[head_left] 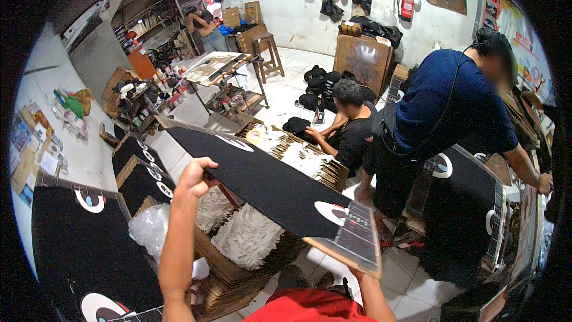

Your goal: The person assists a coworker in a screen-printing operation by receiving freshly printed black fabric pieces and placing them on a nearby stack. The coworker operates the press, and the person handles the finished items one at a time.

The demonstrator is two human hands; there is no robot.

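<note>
Head view: holds a long black board aslant in mid-air, with a glossy gridded strip across its near end and white rounded figures toward both ends. Clamps the left hand around the board's left edge. Brings the right hand to the underside of the board's near end; cannot tell how firmly the fingers close, with most of that hand hidden. Shows, below the board, whitish strips on stacked brown sheets. Includes, left of the board, a clear plastic bag and a large black panel with similar white figures. Reveals, just beyond the board's right edge, a yellowish tape roll and, past it, a seated person in black, with hands at a dark cloth item. Places, right of the board, a standing person in navy, bent over with one arm reaching away from it. Takes in, beyond the board's far end, a worktable and a wooden stool.
</note>
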